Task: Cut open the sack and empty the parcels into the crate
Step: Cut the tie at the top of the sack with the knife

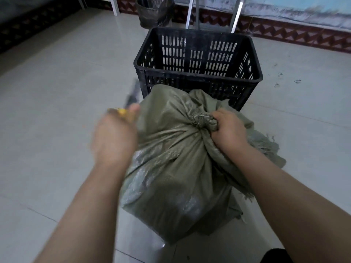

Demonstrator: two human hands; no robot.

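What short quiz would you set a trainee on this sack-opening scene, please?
1. True or false: the sack is already cut open.
2. Where does the right hand grip the sack? A) bottom corner B) tied neck C) side seam
3. Fill in: the left hand holds a tool with a ___ handle.

Key: 1 false, the neck is tied shut; 2 B; 3 yellow.

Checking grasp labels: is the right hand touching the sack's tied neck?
Touching: head view shows the right hand gripping the sack at its tied neck.
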